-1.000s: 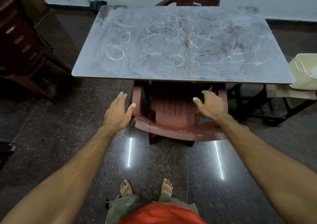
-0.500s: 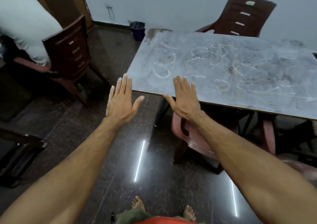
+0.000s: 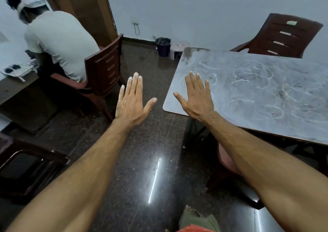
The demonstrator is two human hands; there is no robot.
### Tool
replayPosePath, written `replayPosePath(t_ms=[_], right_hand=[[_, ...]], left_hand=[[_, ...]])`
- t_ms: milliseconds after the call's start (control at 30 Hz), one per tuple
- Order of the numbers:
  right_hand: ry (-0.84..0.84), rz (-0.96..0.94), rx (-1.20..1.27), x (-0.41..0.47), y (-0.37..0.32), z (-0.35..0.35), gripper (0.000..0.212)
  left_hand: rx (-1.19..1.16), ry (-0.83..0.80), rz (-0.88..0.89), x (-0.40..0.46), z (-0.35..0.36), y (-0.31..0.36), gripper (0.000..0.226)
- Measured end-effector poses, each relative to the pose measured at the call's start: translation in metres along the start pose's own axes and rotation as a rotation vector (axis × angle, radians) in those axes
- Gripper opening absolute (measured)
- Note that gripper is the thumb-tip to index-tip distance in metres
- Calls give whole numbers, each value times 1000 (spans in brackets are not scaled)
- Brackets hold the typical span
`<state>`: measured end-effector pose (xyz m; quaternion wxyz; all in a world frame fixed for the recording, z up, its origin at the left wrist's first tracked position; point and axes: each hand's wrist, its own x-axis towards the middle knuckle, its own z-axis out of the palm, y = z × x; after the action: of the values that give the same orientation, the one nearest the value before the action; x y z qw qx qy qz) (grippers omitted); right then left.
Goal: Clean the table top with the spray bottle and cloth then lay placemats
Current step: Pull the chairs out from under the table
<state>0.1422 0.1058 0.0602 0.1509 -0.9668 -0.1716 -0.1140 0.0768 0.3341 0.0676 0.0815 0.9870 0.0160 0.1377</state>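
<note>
— Head view: why are your hands flat and empty?
— Nothing to hold yet. Your left hand (image 3: 130, 103) hovers off the bench (image 3: 266, 89); your right hand (image 3: 198, 98) spreads above its smeared corner. No bottle, cloth or placemats visible.

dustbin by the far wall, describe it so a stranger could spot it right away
Follow the pale back wall down to the floor, just beyond the table top's far left corner. The dustbin stands there, dark and bag-lined, left of a small pale stool.

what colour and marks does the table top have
Grey table top, covered with white chalky loops and dark smudges. It shows best, and only, in the head view.
</note>
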Motion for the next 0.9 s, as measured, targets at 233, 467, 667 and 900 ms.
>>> replayPosePath(t_ms=[233,467,667,900], right_hand=[[13,0,-18,75,-20,30,81],[21,24,1,181,-24,62,81],[23,49,-2,260,-25,81,81],[43,84,-8,329,-21,105,81]], left_hand=[[4,18,14,62,10,-43,87],[7,-14,41,164,27,-87,87],[-6,-1,53,246,39,-118,87],[-25,3,95,327,61,-142,87]])
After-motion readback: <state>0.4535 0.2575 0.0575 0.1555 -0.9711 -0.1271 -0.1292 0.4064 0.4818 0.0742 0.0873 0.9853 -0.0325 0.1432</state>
